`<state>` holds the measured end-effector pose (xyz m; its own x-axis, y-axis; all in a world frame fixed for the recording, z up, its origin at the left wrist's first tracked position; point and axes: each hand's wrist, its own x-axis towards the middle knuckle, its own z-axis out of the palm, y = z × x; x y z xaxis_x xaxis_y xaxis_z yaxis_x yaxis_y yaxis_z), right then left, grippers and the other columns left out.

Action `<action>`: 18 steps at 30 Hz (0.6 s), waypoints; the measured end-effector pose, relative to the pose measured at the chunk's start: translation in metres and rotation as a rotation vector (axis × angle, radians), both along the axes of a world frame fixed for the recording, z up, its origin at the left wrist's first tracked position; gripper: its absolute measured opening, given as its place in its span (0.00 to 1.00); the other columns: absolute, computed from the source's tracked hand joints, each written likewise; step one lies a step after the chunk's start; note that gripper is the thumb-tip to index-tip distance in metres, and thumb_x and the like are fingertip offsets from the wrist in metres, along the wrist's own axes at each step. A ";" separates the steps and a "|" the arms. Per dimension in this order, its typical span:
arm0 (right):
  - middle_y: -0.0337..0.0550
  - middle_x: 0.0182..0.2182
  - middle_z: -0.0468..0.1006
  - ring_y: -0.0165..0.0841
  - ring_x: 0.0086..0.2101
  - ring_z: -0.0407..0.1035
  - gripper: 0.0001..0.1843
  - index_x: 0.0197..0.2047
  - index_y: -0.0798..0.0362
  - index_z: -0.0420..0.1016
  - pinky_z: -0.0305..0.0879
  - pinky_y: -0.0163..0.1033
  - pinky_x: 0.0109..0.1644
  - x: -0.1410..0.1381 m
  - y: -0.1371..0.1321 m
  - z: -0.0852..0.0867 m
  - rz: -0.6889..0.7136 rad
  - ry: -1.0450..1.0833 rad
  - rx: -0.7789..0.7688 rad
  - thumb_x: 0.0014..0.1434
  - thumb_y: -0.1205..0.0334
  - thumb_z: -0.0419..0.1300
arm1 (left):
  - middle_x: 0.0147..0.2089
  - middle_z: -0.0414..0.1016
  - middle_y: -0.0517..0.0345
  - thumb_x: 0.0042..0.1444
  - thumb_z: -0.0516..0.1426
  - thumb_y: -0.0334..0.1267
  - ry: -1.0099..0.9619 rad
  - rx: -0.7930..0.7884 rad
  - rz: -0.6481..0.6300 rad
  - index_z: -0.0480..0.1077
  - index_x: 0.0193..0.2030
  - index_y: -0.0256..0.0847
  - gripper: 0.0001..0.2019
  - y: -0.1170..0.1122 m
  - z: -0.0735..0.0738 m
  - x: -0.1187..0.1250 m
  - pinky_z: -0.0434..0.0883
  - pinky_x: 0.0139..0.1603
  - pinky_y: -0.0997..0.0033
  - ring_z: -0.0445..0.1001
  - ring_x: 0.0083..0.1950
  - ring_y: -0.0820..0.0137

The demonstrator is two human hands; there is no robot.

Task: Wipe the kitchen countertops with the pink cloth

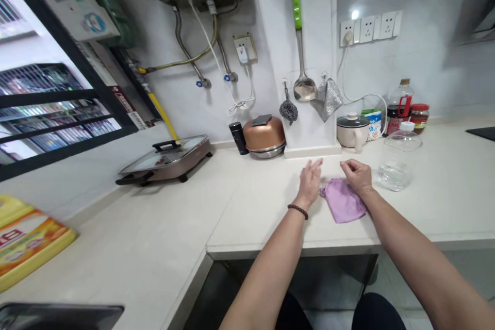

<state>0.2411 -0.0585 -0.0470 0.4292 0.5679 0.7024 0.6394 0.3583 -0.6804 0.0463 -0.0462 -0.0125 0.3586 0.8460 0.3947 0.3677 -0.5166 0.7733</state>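
Observation:
A folded purple cloth (342, 203) lies on the counter between my forearms. My left hand (310, 181) is just left of the cloth, its fingers stretched out and apart, holding nothing. A dark beaded bracelet (298, 211) circles my left wrist. At the cloth's upper right edge is my right hand (358, 175), its fingers curled in toward the thumb. Whatever those fingers hold, if anything, is hidden. To the right of that hand stands a clear plastic jar (394, 172) with a white cap, with what looks like clear liquid in its lower part.
A white pot (352, 131), a sauce bottle (398, 108) and a red-lidded jar (420, 117) stand along the wall. Left of them are a copper-coloured pot (265, 134) and a black cylinder (238, 138). An electric pan (166, 159) sits farther left. A ladle (301, 62) hangs above.

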 end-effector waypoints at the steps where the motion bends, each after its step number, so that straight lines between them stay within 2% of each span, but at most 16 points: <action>1: 0.36 0.18 0.69 0.30 0.22 0.63 0.25 0.25 0.51 0.77 0.58 0.36 0.31 0.000 -0.001 0.000 0.003 -0.009 -0.005 0.60 0.38 0.59 | 0.68 0.73 0.49 0.75 0.41 0.49 -0.084 0.048 0.102 0.69 0.69 0.46 0.26 0.004 0.002 -0.006 0.54 0.76 0.51 0.63 0.74 0.59; 4: 0.37 0.20 0.73 0.32 0.24 0.66 0.25 0.27 0.51 0.78 0.61 0.37 0.33 -0.003 -0.004 0.001 0.028 -0.054 -0.048 0.60 0.38 0.58 | 0.68 0.73 0.46 0.75 0.40 0.43 -0.159 0.132 0.311 0.68 0.68 0.42 0.25 0.011 0.005 -0.016 0.51 0.77 0.51 0.62 0.74 0.59; 6: 0.41 0.25 0.78 0.34 0.27 0.70 0.25 0.29 0.51 0.79 0.65 0.39 0.36 -0.010 -0.007 0.005 0.082 -0.146 -0.132 0.62 0.38 0.57 | 0.68 0.73 0.46 0.74 0.42 0.41 -0.135 0.123 0.370 0.68 0.69 0.42 0.23 0.014 0.005 -0.017 0.48 0.78 0.50 0.60 0.76 0.59; 8: 0.45 0.34 0.82 0.39 0.35 0.74 0.25 0.34 0.50 0.82 0.69 0.42 0.44 -0.021 -0.012 0.009 0.155 -0.323 -0.267 0.63 0.39 0.56 | 0.67 0.74 0.46 0.74 0.44 0.40 -0.136 0.093 0.407 0.67 0.68 0.42 0.22 0.017 0.006 -0.016 0.47 0.78 0.49 0.61 0.75 0.59; 10: 0.50 0.48 0.83 0.44 0.48 0.75 0.24 0.46 0.50 0.84 0.69 0.47 0.55 -0.032 -0.022 0.010 0.223 -0.534 -0.421 0.66 0.41 0.56 | 0.67 0.73 0.45 0.74 0.43 0.40 -0.188 0.038 0.439 0.68 0.67 0.42 0.22 0.021 0.007 -0.017 0.49 0.78 0.49 0.63 0.73 0.59; 12: 0.52 0.63 0.75 0.48 0.62 0.67 0.28 0.61 0.50 0.78 0.61 0.54 0.67 -0.040 -0.036 0.007 0.251 -0.695 -0.581 0.69 0.43 0.54 | 0.68 0.73 0.45 0.74 0.42 0.41 -0.270 -0.055 0.446 0.69 0.66 0.41 0.22 0.025 0.006 -0.018 0.54 0.76 0.52 0.66 0.71 0.60; 14: 0.50 0.72 0.62 0.50 0.71 0.53 0.32 0.73 0.48 0.66 0.51 0.61 0.73 -0.040 -0.054 0.001 0.255 -0.782 -0.741 0.72 0.44 0.49 | 0.65 0.75 0.45 0.75 0.42 0.43 -0.367 -0.167 0.420 0.70 0.64 0.41 0.22 0.029 0.005 -0.019 0.60 0.72 0.55 0.70 0.68 0.60; 16: 0.44 0.76 0.52 0.49 0.75 0.42 0.35 0.78 0.44 0.56 0.43 0.65 0.75 -0.033 -0.075 -0.004 0.276 -0.820 -0.856 0.74 0.42 0.43 | 0.61 0.78 0.45 0.75 0.42 0.44 -0.480 -0.254 0.372 0.71 0.62 0.41 0.22 0.030 0.003 -0.019 0.66 0.68 0.58 0.74 0.64 0.61; 18: 0.40 0.77 0.46 0.46 0.76 0.37 0.36 0.80 0.41 0.49 0.39 0.64 0.76 -0.022 -0.093 -0.007 0.323 -0.829 -0.903 0.75 0.40 0.39 | 0.57 0.80 0.45 0.74 0.44 0.46 -0.595 -0.296 0.325 0.72 0.60 0.40 0.21 0.029 0.002 -0.015 0.69 0.64 0.60 0.76 0.61 0.61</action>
